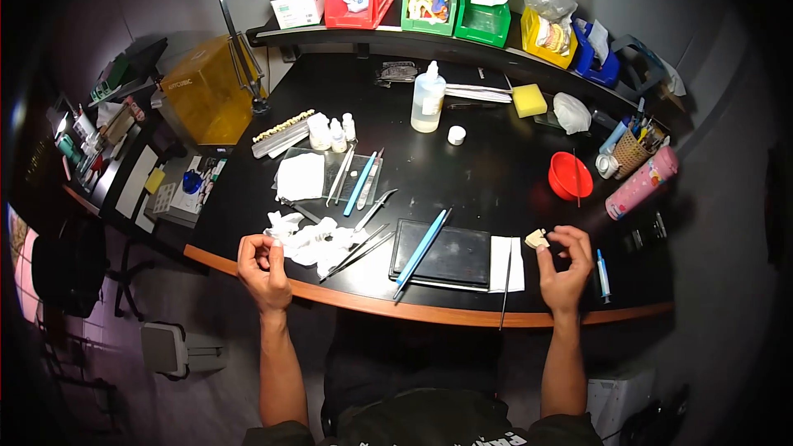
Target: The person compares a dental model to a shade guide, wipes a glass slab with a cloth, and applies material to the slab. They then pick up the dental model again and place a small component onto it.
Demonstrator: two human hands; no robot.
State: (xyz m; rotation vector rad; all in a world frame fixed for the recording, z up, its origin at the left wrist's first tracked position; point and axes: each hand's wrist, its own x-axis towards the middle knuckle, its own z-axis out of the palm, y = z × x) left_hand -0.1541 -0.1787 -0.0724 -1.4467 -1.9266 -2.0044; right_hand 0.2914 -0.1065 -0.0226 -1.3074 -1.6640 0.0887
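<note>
My right hand (pixel 567 271) is at the right front of the desk, thumb and fingers pinching a small cream-coloured piece (pixel 536 239) that looks like part of a dental model. My left hand (pixel 266 274) is raised at the front edge, fingers curled against the thumb; what they hold, if anything, I cannot make out. Just beyond it lies crumpled white tissue (pixel 310 241) with dark tweezers (pixel 357 253) beside it. Between my hands, a blue-handled tool (pixel 423 249) rests across a flat black case (pixel 458 256). A thin dark tool (pixel 508 281) lies on folded white paper (pixel 496 263).
A blue syringe (pixel 604 277) lies right of my right hand. Farther back stand a red bowl (pixel 570 176), a pink bottle (pixel 642 182) and a clear squeeze bottle (pixel 428 99). A glass slab (pixel 363 175) carries several tools. Coloured bins (pixel 482 25) line the shelf.
</note>
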